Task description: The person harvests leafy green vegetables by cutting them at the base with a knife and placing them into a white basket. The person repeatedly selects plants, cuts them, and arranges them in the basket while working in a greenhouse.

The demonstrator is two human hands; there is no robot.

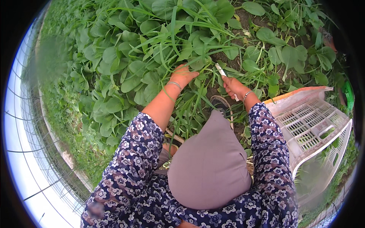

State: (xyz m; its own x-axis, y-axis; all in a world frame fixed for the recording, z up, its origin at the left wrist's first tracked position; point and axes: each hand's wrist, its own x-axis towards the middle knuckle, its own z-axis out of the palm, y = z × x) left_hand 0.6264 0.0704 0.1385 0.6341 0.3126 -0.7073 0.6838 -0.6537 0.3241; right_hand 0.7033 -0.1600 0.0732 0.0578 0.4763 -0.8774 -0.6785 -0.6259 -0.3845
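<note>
My left hand (pixel 184 75) reaches into the leafy greens (pixel 146 85), which look like bok choy. Its thumb points right, and leaves hide the fingertips, so whether it grips a stem is unclear. To its right, my right hand (pixel 234 87) is closed around a narrow, pale knife (pixel 219 69). One end of the knife slants up and left toward the plants, while the other end shows below my fist. Long grass blades (pixel 174 37) cross over the greens around both hands. A bracelet circles each wrist.
At the right, a white slatted plastic crate (pixel 302 125) lies tilted, with a pale orange-edged sheet (pixel 298 95) by its upper side. My shoe (pixel 219 102) rests on soil between the plants. Curved wire-like lines (pixel 21 151) run along the far left. Something bright green (pixel 348 95) stands at the right rim.
</note>
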